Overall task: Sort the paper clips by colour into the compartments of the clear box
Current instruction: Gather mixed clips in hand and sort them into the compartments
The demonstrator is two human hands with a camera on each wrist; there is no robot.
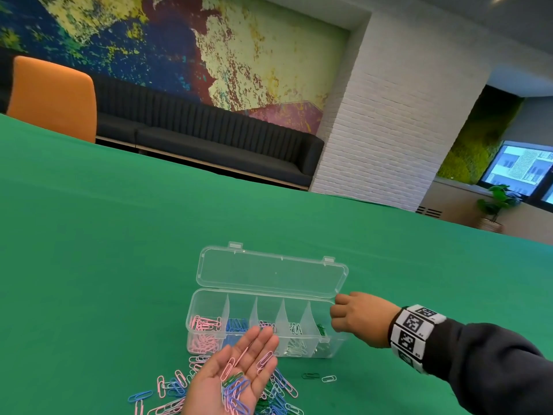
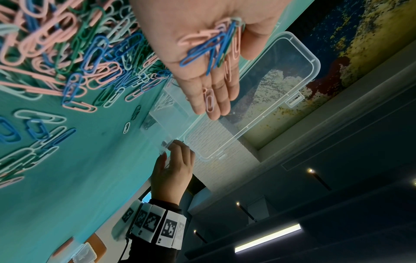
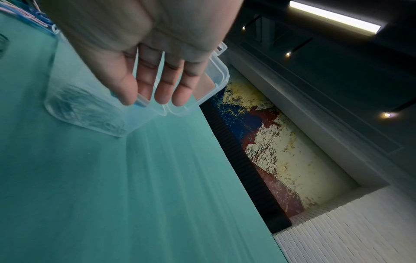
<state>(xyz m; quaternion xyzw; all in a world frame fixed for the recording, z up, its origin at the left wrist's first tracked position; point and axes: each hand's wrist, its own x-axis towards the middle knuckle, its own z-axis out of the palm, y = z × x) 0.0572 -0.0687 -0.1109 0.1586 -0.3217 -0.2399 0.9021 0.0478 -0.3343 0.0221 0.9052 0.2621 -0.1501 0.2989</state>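
The clear box (image 1: 206, 290) stands on the green table with its lid (image 1: 272, 275) open at the back. From left to right its compartments hold pink (image 1: 206, 324), blue (image 1: 236, 324), lilac (image 1: 266, 324), white (image 1: 294, 329) and green clips (image 1: 320, 329). My left hand (image 1: 236, 372) lies palm up in front of the box, fingers straight, carrying several mixed clips (image 2: 213, 42). My right hand (image 1: 359, 319) holds the box's right end between thumb and fingers (image 3: 162, 85). A loose pile of clips (image 1: 173, 384) lies under and around the left hand.
A green clip (image 1: 310, 376) and a white clip (image 1: 329, 378) lie apart, right of the pile. The green cloth (image 1: 119, 235) stretches far beyond the box. An orange chair (image 1: 54, 97) and a dark bench (image 1: 209, 136) stand past the table's far edge.
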